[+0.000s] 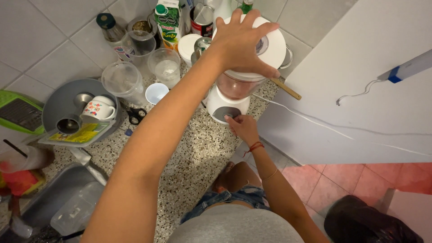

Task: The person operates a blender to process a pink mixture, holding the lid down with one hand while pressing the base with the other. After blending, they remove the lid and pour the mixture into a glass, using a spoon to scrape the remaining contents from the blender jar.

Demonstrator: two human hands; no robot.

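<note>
While the left hand (245, 38) presses flat, fingers spread, on the blender (234, 85) lid (272, 47), the right hand (242, 126) pinches the front dial (226, 113).

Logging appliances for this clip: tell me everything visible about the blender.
The blender stands upright on the speckled countertop, near its edge. It has a white plastic base with a grey front dial, a clear jar holding pinkish contents, and a round white lid. The left hand presses the lid; the right hand touches the dial.
</note>
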